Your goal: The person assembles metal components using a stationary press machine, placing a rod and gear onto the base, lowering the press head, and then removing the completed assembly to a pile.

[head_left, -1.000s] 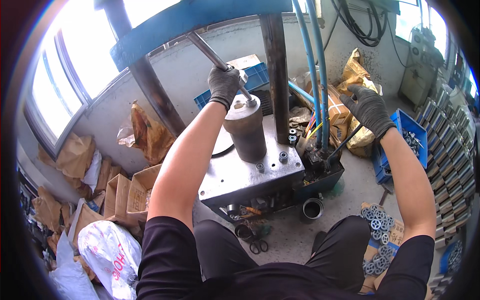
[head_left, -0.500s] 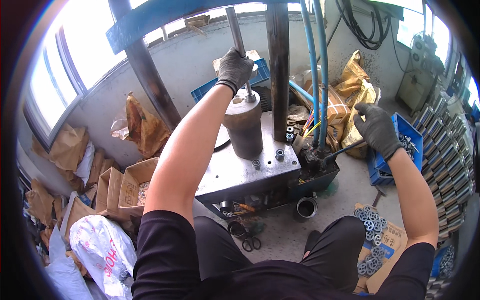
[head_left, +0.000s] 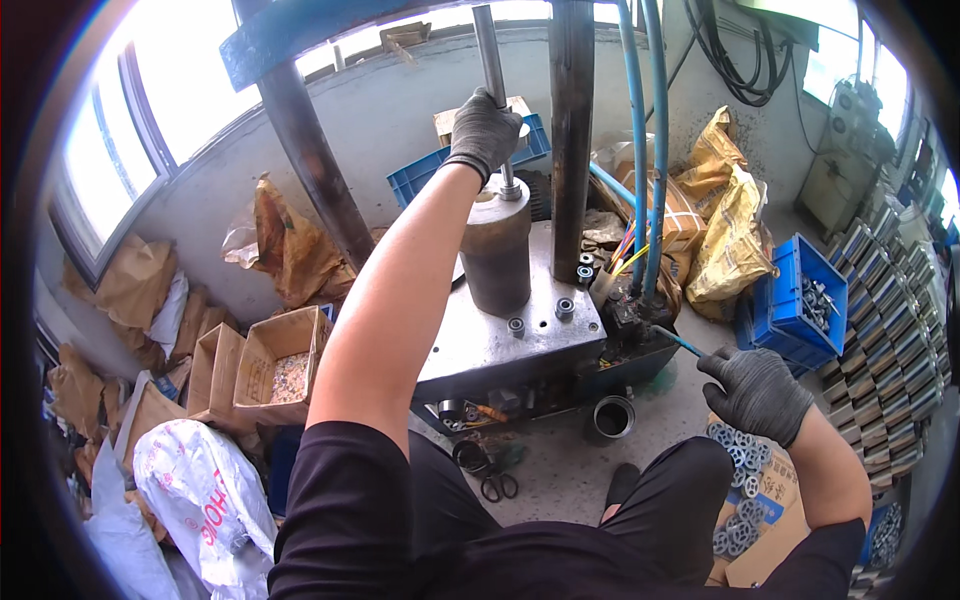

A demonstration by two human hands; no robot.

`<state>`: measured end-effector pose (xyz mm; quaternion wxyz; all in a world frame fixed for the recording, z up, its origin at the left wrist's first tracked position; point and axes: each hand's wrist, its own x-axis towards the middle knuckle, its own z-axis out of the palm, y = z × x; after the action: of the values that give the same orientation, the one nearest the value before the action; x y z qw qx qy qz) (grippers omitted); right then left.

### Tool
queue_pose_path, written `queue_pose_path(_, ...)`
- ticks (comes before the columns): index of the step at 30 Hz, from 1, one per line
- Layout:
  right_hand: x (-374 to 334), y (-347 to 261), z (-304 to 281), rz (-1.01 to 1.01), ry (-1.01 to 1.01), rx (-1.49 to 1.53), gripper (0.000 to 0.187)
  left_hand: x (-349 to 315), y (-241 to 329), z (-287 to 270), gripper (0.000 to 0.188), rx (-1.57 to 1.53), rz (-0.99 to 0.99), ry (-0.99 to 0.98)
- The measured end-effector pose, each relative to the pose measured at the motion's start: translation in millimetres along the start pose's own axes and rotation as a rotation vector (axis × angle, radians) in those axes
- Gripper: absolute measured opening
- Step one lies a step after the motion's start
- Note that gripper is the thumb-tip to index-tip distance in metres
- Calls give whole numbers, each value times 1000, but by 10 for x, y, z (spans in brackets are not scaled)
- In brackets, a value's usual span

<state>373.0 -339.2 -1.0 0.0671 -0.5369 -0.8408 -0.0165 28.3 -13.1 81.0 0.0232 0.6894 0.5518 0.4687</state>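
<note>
In a dark glove, my left hand is wrapped round an upright steel rod below the blue crossbeam of a press. The rod's foot meets the top of a thick grey metal cylinder, which stands on the steel press bed. Off to the right, my gloved right hand is closed on the end of a thin lever. That lever slants up to a dark valve block beside the bed. Small bearing-like rings sit on the bed near the cylinder.
Two blue hoses rise from the valve block. Blue crates with metal parts stand at right, near stacked metal bars. Cardboard boxes and a white bag lie left. Scissors and a metal cup are on the floor.
My right hand has come down and toward me, and the lever's outer end has dropped with it. My left hand stays on the rod. The whole view has shifted slightly.
</note>
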Motion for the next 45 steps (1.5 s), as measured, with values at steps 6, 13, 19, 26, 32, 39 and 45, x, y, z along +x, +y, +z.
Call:
queue_pose_path(6,0,78,-9,-31,-314,-78,28,62,-32,49,34,-14,-21,-11)
queue_pose_path(13,-338,121,142,98,-94,87,28,11,38,8,33,-85,-95,-52)
queue_pose_path(19,-617,44,425,120,-65,120,25,92,9,65,35,51,-33,-24)
queue_pose_path(26,-587,100,396,154,-24,191,23,92,-19,47,38,-18,-68,-63)
queue_pose_path(32,-711,138,507,141,-133,182,22,50,30,23,36,-56,-45,-79)
queue_pose_path(39,-674,215,439,117,-292,189,25,127,-84,98,34,-19,-35,-26)
queue_pose_path(45,-621,155,423,158,-20,260,25,135,-107,120,34,30,-33,-5)
